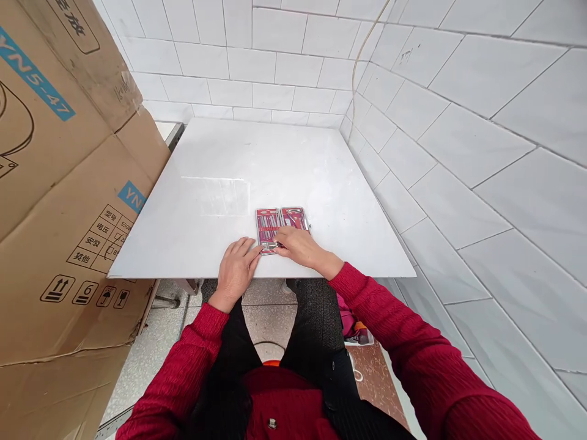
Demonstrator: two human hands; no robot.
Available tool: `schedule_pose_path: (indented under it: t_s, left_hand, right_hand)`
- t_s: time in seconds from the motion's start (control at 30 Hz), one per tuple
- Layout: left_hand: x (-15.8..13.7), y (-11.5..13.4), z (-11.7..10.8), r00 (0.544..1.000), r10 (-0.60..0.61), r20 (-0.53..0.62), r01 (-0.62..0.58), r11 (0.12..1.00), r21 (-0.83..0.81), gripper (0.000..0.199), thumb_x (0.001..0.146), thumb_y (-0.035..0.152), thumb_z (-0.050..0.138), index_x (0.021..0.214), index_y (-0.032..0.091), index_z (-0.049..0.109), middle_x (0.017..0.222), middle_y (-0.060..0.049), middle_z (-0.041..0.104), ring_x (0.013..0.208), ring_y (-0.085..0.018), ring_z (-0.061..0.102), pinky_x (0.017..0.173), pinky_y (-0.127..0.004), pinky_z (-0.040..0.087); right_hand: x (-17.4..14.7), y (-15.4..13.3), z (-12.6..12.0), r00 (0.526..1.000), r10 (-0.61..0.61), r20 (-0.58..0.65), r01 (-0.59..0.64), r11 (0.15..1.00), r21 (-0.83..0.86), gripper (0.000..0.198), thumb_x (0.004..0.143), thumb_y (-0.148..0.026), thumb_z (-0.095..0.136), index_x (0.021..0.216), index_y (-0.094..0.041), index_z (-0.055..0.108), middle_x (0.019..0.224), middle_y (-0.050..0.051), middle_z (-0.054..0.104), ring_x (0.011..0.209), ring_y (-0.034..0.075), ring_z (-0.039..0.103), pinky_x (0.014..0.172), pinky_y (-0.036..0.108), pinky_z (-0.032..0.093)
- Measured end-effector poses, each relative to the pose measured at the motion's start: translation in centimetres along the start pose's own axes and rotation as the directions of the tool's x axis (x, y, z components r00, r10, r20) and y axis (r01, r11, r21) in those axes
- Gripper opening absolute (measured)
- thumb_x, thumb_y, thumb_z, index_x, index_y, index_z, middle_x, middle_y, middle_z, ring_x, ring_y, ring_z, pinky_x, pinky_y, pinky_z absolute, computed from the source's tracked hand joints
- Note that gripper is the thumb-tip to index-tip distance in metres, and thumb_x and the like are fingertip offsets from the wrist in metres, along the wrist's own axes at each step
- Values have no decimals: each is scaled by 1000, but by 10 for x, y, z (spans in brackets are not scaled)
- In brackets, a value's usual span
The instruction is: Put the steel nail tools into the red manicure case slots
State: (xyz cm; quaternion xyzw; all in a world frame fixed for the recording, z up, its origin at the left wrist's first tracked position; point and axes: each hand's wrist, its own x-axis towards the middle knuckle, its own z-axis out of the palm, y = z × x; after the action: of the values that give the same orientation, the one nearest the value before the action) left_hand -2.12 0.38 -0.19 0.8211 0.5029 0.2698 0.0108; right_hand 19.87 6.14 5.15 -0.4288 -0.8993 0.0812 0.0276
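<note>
An open manicure set [269, 223] lies near the front edge of the white table, its two halves spread flat. Slim metal tools sit in rows on its red lining, with a silver piece at the bottom of the left half. My left hand [237, 266] rests on the table beside the case, fingers stretched out, the thumb and index tips at its lower left edge. Reaching over the right half, my right hand [300, 247] has its fingers pinched together low in the case. A small dark, shiny metal bit shows at those fingertips; the fingers hide most of it.
The white tabletop [284, 159] carries a faint rectangular film or mark [222, 197] on its left. A tall cardboard box [68, 214] stands against the left side. White tiled walls [284, 64] close off the back and right, with a thin cable [354, 85] in the corner.
</note>
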Motion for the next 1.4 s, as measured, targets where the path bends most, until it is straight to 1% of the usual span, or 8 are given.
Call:
schedule_pose_path:
  t_s: [0.3,0.57,0.67,0.93,1.03,1.13,1.27,1.4]
  left_hand:
    - [-3,-3,3,1000,18,-16,-18,1000,11,34,107,31,45,128,25,70,138,-10,67,136,-30,55,112,-51,45]
    - [-3,-3,3,1000,24,-15,-24,999,27,31,106,27,47,123,25,73,137,-10,67,135,-31,56,112,-52,46]
    - [-5,-3,3,999,40,-20,-39,999,29,31,106,27,47,122,25,74,135,-11,68,134,-30,57,111,-51,48]
    - [-6,-4,-1,993,114,-39,-113,993,28,30,104,24,47,114,23,75,122,-12,73,119,-30,64,101,-50,53]
    - [-6,-4,-1,994,106,-34,-104,993,58,30,104,25,48,97,22,76,101,-12,74,103,-29,67,93,-47,56]
    - [-5,-4,0,991,124,-48,-120,990,76,29,104,25,49,94,21,76,98,-11,74,102,-29,68,94,-46,56]
    - [-6,-4,2,980,169,-102,-161,984,81,27,103,20,50,117,18,73,124,-14,72,122,-30,64,105,-49,52]
    - [-7,-4,3,978,177,-109,-165,980,108,27,104,19,51,120,18,72,131,-14,70,127,-31,63,107,-50,52]
  right_hand:
    - [-4,13,-23,988,-104,115,124,976,-178,21,100,-28,61,105,-11,72,107,14,69,101,25,61,76,32,38]
    - [-21,25,-38,993,100,63,-86,976,-198,23,98,-34,63,100,-14,73,107,13,72,97,24,65,69,30,36]
    - [-2,7,-35,987,163,-6,-162,975,-152,26,98,-36,60,102,-14,74,108,13,73,98,24,66,70,30,37]
    - [88,-74,-23,997,65,-29,-67,994,-81,31,98,-33,56,110,-11,75,112,17,74,103,28,70,74,32,43]
    - [103,-87,-12,1000,23,-5,-23,997,-78,31,98,-33,57,111,-11,75,115,18,74,107,28,69,77,33,46]
    - [103,-85,-9,999,33,8,-33,997,-72,31,98,-34,58,113,-12,74,116,17,74,110,28,69,80,33,47]
    - [93,-59,-25,988,153,-36,-154,988,-29,32,98,-39,58,116,-17,73,118,12,75,106,25,70,80,31,49]
    - [84,-26,-42,917,399,-24,-400,915,-58,25,97,-27,55,103,-17,77,107,13,78,99,25,73,78,30,49]
